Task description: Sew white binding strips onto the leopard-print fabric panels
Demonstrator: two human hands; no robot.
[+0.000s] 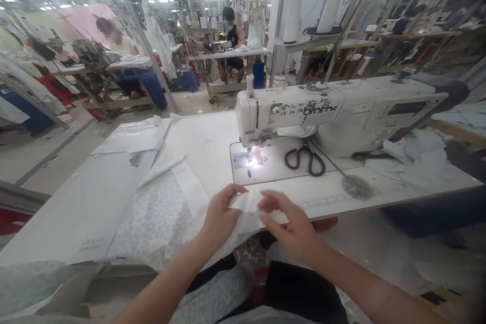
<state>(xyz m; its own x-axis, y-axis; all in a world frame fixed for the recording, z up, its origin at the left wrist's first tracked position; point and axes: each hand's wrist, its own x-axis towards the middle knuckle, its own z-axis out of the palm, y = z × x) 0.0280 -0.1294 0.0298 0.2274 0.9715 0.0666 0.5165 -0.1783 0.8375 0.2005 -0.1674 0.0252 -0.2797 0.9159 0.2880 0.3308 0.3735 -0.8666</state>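
My left hand (pixel 224 215) pinches the edge of a white fabric piece (pixel 246 202) at the table's front edge. On the other side of that edge, my right hand (pixel 284 215) is slightly blurred, its thumb and fingers apart beside the cloth; whether it touches the cloth is unclear. A patterned pale fabric (pixel 155 215) with a plain white band (pixel 190 190) spreads over the table to the left and hangs toward my lap. Just beyond my hands stands a white sewing machine (pixel 288 111), its lit needle area (pixel 250 156) above the needle plate.
Black-handled scissors (pixel 305 159) lie on the machine bed, near a round grey disc (pixel 357 187) on a rod. Crumpled fabric (pixel 417 154) rests at right, folded white pieces (pixel 132 134) at far left. Thread cones (pixel 293 17) stand behind. Other people sit at machines farther back.
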